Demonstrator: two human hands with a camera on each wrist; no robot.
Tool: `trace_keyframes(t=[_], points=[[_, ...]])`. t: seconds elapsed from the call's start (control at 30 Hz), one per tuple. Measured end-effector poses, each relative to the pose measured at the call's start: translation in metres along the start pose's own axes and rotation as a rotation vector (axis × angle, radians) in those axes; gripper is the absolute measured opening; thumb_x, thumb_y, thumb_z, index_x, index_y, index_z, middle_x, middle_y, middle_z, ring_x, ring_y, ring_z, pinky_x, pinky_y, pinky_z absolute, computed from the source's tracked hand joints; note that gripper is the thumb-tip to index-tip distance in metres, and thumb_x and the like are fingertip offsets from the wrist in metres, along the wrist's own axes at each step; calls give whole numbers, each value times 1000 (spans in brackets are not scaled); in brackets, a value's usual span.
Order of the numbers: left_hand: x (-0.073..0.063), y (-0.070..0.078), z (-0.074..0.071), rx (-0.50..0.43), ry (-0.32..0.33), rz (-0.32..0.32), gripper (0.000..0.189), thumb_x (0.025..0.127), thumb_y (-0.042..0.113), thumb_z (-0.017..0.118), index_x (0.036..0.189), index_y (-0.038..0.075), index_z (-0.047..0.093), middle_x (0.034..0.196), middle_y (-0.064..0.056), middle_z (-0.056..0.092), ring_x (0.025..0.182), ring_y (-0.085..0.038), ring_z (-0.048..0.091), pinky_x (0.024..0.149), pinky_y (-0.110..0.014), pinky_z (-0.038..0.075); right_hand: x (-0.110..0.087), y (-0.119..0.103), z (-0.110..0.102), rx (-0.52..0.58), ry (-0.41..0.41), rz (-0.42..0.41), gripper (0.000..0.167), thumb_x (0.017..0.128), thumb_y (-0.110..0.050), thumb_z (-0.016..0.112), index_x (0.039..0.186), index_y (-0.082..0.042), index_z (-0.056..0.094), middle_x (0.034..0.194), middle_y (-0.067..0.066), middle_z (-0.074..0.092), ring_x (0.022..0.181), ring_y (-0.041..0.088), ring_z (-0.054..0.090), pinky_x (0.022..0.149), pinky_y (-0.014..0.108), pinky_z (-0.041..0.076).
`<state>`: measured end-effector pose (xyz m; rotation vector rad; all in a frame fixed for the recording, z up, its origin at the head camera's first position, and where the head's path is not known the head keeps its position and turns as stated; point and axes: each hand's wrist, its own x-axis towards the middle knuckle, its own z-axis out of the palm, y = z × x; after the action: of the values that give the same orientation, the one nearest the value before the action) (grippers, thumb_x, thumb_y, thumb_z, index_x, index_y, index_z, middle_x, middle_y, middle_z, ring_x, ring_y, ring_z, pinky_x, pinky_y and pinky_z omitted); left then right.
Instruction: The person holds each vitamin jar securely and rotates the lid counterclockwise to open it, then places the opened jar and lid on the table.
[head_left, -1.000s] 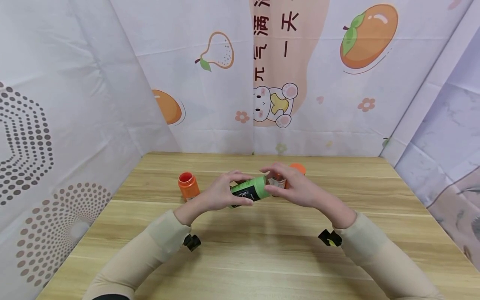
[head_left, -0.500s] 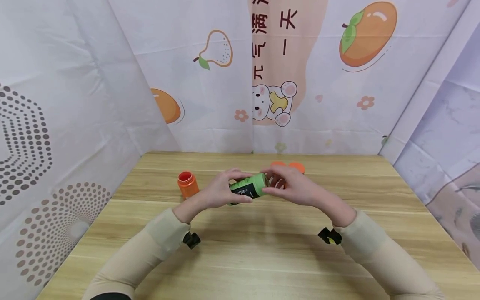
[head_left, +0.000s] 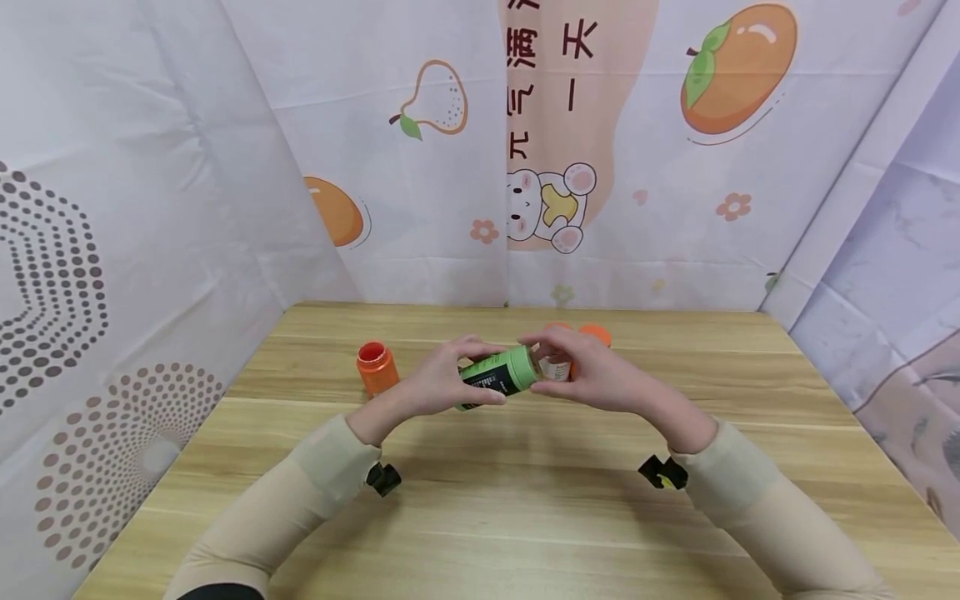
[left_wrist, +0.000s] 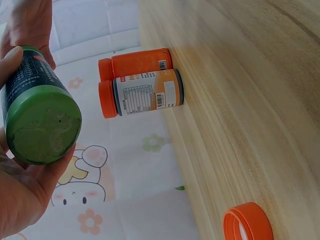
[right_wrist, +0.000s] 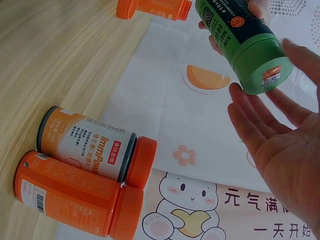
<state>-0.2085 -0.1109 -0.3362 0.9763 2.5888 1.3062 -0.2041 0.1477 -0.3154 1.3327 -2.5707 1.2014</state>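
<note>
My left hand (head_left: 441, 385) grips a green bottle with a dark label (head_left: 495, 377) around its body, held tilted above the table. Its scuffed green base (left_wrist: 44, 126) faces the left wrist camera. At the other end, the green cap (right_wrist: 265, 70) carries a small barcode sticker. My right hand (head_left: 588, 371) is at that cap, thumb on one side and fingers spread loosely along the opposite rim. In the right wrist view the fingertips (right_wrist: 242, 91) lie right at the cap's edge, with the palm apart from it.
An uncapped orange bottle (head_left: 377, 372) stands at the left on the wooden table (head_left: 510, 517). Near it lies an orange cap (left_wrist: 256, 224), hollow side up. Behind my right hand stand an orange-capped bottle with a white and orange label (right_wrist: 87, 145) and an all-orange one (right_wrist: 70, 195). Printed curtains (head_left: 390, 217) surround the table.
My right thumb has shifted slightly away from the cap and its fingers have changed position around it. The left hand and the green bottle stay almost still.
</note>
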Motion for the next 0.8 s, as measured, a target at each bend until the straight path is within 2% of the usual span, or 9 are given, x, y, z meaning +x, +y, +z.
trace_keyframes(t=[0.23, 0.4, 0.57, 0.8], points=[[-1, 1, -1, 1, -2, -22, 61, 76, 30, 85, 130, 14, 63, 109, 4, 57, 96, -18, 55, 75, -31, 53, 2, -6, 0, 24, -4, 94, 52, 92, -21, 70, 137, -6, 48, 126, 11, 56, 105, 22, 63, 75, 35, 54], [-1, 0, -1, 6, -4, -20, 61, 76, 31, 85, 130, 15, 63, 108, 4, 57, 96, -18, 54, 75, -31, 53, 5, -6, 1, -15, -22, 136, 49, 94, -26, 66, 134, -3, 50, 113, 7, 62, 92, 15, 64, 76, 34, 54], [-1, -1, -1, -2, -9, -13, 60, 76, 31, 85, 130, 16, 63, 107, 4, 56, 96, -18, 54, 75, -31, 53, 5, -4, 3, -50, -27, 128, 41, 94, -27, 66, 127, -5, 56, 96, 0, 65, 79, 11, 62, 71, 35, 53], [-1, -1, -1, -1, -15, -17, 61, 76, 31, 85, 130, 17, 63, 107, 4, 56, 97, -19, 52, 74, -32, 53, 5, -2, 4, -45, -13, 98, 41, 90, -22, 72, 125, -5, 57, 97, -1, 63, 81, 10, 63, 70, 28, 54]])
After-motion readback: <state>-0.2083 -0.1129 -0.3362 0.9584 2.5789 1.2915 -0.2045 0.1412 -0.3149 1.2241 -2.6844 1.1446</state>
